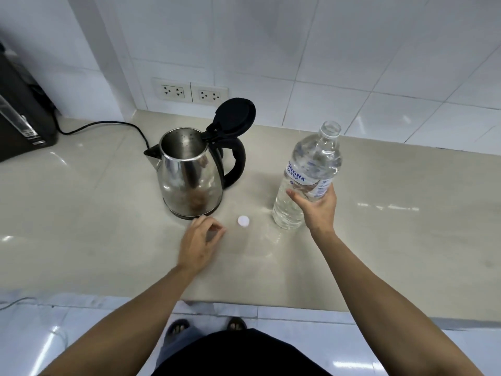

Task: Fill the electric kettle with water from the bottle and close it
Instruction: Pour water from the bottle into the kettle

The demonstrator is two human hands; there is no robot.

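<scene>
1. The counter (pixel 81 213) runs wide: bare to 9 o'clock of the kettle (pixel 189 175) as far as a black appliance (pixel 21 109) at the far left, and bare again to 3 o'clock of the bottle (pixel 306 180). Its front edge lies near the person's body.
2. A clear gap separates kettle and bottle; the white cap (pixel 243 221) lies on the counter at 6 o'clock of that gap, touching neither.
3. The kettle stands upright with its black lid (pixel 235 115) swung up and back, mouth open, spout pointing to 9 o'clock and handle to 3 o'clock.
4. The right hand (pixel 317 207) wraps around the lower half of the bottle, thumb on the near side, fingers curled behind the label. The bottle is uncapped, tilted slightly, and nearly full.
5. The left hand (pixel 200 242) hovers just at 6 o'clock of the kettle's base, fingers loosely curled toward the thumb, gripping nothing.
6. A black cord (pixel 108 124) runs from the appliance along the counter toward the kettle's rear.
7. Two wall sockets (pixel 189 92) sit in the white tiled wall at 12 o'clock of the kettle.
</scene>
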